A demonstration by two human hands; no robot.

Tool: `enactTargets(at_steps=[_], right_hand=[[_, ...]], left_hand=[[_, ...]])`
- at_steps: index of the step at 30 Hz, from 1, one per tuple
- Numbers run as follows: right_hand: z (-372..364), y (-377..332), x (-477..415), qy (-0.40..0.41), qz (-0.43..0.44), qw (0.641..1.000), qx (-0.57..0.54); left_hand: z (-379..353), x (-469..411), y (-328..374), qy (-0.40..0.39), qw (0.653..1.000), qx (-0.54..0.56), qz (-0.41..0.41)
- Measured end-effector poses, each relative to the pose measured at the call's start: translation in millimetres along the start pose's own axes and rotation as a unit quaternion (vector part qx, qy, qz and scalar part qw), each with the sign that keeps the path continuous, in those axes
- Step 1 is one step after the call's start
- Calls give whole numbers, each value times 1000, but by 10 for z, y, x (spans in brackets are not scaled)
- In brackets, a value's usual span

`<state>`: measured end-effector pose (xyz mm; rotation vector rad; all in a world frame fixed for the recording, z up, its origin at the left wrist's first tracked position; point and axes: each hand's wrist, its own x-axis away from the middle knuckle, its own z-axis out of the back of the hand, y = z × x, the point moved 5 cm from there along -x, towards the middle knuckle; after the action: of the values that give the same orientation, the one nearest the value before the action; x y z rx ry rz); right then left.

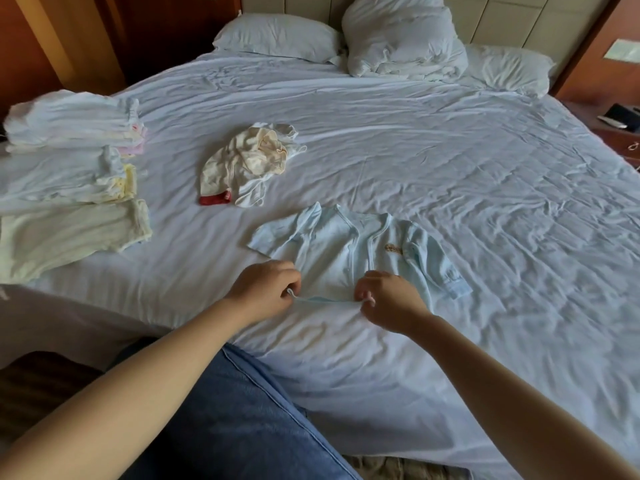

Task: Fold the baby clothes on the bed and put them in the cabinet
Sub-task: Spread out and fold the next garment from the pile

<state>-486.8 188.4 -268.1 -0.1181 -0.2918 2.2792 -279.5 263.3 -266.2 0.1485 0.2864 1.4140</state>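
A light blue baby shirt [349, 251] lies spread flat on the bed [450, 161], front up, sleeves out to both sides. My left hand [265, 289] and my right hand [389, 301] are at its lower hem, each pinching one end of a thin blue tie string [325, 299] stretched between them. Farther back lies a crumpled cream garment with a red cuff [242, 164]. Three piles of folded baby clothes sit at the left: a white one [72, 121], a pale blue and yellow one [65, 180], and a cream one [69, 233].
Pillows [277, 38] and a bunched duvet [401, 36] lie at the headboard. A wooden nightstand [620, 129] with dark items stands at the right. My knee in blue jeans [235, 420] is by the bed's near edge. No cabinet is visible.
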Motion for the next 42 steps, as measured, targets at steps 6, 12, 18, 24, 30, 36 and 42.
enactTargets(at_steps=[6, 12, 18, 24, 30, 36, 42], right_hand=[[27, -57, 54, -24, 4, 1000, -14], [-59, -230, -12, 6, 21, 1000, -10], [-65, -260, -103, 17, 19, 1000, -2], [75, -254, -62, 32, 69, 996, 53], [-14, -149, 5, -11, 92, 995, 32], [139, 153, -132, 69, -16, 994, -82], [287, 422, -603, 72, -83, 992, -62]], left_hand=[[-48, 5, 31, -75, 997, -26, -5], [-67, 44, 3, -48, 999, 7, -1], [14, 24, 2, -62, 998, 25, 18], [29, -55, 47, -76, 997, -17, 4], [-22, -119, 111, -116, 992, -50, 7], [-15, -295, 223, -50, 998, -29, 16], [-165, -603, 402, -26, 999, 43, 6]])
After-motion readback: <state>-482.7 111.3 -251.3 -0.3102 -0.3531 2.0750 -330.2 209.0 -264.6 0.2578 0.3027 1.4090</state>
